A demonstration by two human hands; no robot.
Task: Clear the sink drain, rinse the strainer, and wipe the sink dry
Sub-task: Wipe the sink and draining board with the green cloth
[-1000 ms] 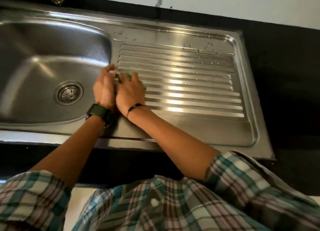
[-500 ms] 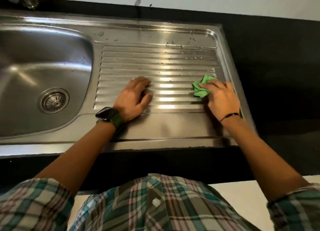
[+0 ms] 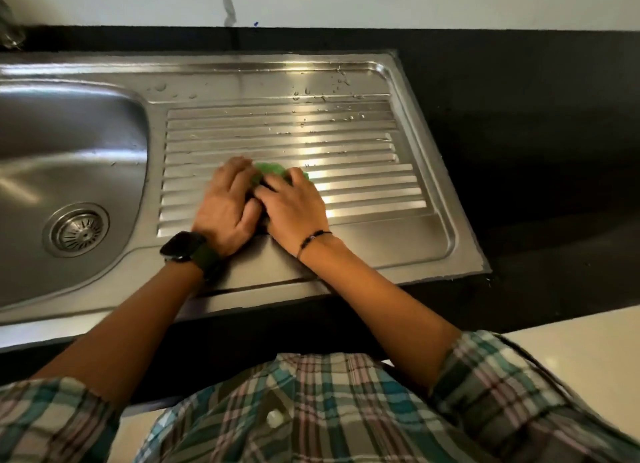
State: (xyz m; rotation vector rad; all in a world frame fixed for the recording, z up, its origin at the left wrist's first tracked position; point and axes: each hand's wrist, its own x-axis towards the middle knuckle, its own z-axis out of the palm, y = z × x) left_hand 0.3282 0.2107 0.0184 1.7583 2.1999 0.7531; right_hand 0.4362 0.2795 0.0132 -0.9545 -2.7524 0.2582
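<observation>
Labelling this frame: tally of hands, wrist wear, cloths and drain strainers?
hands: 2, left hand, right hand
wrist wear: 2, smartwatch, black bracelet
green cloth: 1
drain strainer: 1
Total: 6

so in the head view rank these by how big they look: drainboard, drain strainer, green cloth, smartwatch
1. ribbed drainboard, by far the largest
2. drain strainer
3. smartwatch and green cloth: too close to rank, since the cloth lies mostly hidden under the right hand and the watch sits nearer the camera
</observation>
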